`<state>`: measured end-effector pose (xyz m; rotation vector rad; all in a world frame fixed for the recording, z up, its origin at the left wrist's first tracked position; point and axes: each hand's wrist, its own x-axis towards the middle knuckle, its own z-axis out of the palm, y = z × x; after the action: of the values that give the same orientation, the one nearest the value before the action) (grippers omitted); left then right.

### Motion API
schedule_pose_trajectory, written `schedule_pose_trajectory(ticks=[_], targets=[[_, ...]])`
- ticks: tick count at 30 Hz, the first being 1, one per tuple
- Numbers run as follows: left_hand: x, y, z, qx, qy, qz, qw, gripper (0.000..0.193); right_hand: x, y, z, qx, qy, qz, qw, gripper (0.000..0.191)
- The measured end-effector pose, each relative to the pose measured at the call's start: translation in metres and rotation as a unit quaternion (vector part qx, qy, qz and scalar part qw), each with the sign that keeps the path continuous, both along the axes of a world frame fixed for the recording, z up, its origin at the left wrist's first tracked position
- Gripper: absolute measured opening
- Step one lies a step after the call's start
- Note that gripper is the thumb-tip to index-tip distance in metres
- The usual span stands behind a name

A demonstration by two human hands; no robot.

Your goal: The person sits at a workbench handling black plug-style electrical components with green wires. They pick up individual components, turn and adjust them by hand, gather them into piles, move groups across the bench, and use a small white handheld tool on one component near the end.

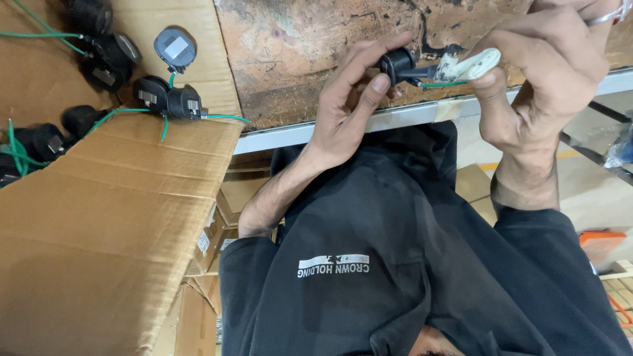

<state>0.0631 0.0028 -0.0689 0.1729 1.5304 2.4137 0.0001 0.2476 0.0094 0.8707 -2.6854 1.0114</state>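
Left hand (349, 105): we find it closed on the black round part (397, 64), thumb and fingers pinching its rim.
Right hand (541, 72): we find it closed around the white-handled tool (471, 66), thumb pressed under the handle, a silver band near the top of the frame.
Black round part: held up over the near edge of the worktop (297, 53), between the two hands, with the tool's dark tip meeting it.
Green wire (442, 84): we note a short length showing just below the tool's tip.
Worktop: rusty brown and scuffed, with a pale metal edge rail (277, 135).
Cardboard box (119, 217): to the left, flaps open.
Spare black parts (168, 100): we count several lying on the cardboard, each with green wire attached; one grey-faced disc (175, 47) lies among them.
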Motion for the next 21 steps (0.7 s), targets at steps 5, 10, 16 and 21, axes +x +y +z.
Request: schedule_pose_trajectory(ticks=[5, 10, 16, 21], targets=[[0.003, 0.002, -0.003, 0.021, -0.014, 0.005, 1.0, 0.031, 0.001, -0.002, 0.0, 0.0, -0.006, -0.007, 1.0, 0.025], [0.004, 0.001, -0.006, 0.029, -0.031, 0.004, 0.999, 0.031, 0.0, -0.003, -0.003, -0.022, -0.011, 0.004, 1.0, 0.025], [0.003, 0.003, -0.01, 0.029, -0.015, 0.002, 0.999, 0.03, -0.003, 0.002, -0.011, -0.025, 0.014, 0.011, 1.0, 0.023], [0.004, 0.003, -0.007, 0.032, -0.036, 0.007, 0.999, 0.031, 0.0, 0.0, -0.01, -0.032, 0.006, 0.013, 0.999, 0.023]])
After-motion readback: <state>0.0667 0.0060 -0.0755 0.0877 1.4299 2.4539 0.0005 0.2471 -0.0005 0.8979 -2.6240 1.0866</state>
